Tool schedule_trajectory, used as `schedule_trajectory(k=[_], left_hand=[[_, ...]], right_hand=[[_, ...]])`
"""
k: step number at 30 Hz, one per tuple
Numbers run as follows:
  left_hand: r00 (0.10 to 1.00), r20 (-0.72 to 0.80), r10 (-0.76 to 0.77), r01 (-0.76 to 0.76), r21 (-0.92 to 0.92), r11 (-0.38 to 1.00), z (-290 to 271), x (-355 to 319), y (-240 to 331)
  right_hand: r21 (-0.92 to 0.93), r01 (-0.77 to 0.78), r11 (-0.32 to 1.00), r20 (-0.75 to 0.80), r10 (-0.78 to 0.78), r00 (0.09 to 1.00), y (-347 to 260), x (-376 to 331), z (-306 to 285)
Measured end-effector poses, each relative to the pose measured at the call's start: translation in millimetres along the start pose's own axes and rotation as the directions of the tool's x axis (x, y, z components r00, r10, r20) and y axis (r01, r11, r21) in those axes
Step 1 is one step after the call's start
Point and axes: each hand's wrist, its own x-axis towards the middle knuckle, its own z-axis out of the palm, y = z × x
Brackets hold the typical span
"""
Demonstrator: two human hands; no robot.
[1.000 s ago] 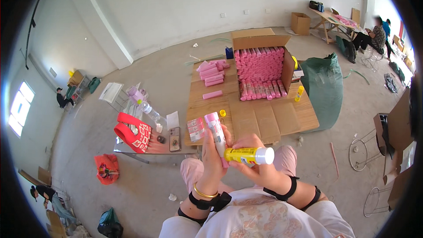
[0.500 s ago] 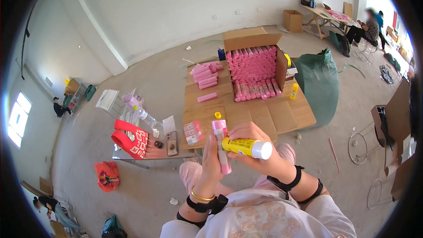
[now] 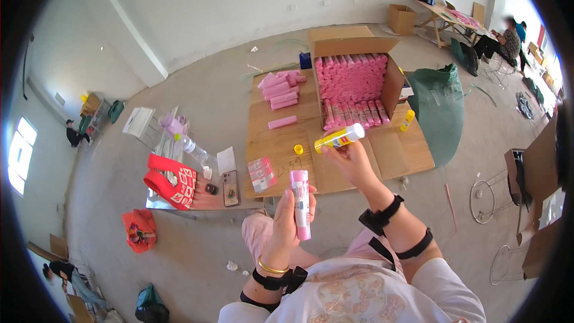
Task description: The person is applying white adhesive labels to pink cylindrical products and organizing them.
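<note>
My left hand [image 3: 283,227] is wrapped round an upright pink roll [image 3: 301,200] with a white printed label about its middle. Farther off to the right, my right hand [image 3: 351,162] grips a yellow glue stick [image 3: 336,139], tilted with its white end up to the right, over the near side of the table and apart from the roll. A loose yellow cap [image 3: 298,149] sits on the tabletop. Beside it to the left lies a pile of printed labels [image 3: 260,174]. One single pink roll [image 3: 282,122] rests behind them, near a heap of pink rolls [image 3: 278,90].
An open cardboard carton [image 3: 394,87] packed with pink rolls stands on the wooden table [image 3: 257,143]. Another yellow glue stick [image 3: 408,121] stands to its right, before a green sack [image 3: 439,113]. A side table at left bears a red bag [image 3: 173,180], a bottle [image 3: 194,149] and a phone [image 3: 231,188].
My right hand has moved the glue stick away from the pink roll, forward and to the right. My left hand still holds the roll, its label now facing up to view.
</note>
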Motion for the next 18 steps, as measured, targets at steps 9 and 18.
schedule_trajectory(k=[9,18], left_hand=[[0.993,-0.109,0.037,-0.048,-0.102,0.994,-48,8,3],[0.974,-0.227,-0.027,-0.016,-0.186,0.982,-56,17,8]], right_hand=[[-0.688,-0.247,0.682,0.059,0.393,0.918,188,4,7],[-0.802,-0.143,0.580,0.061,0.318,0.946,210,9,29]])
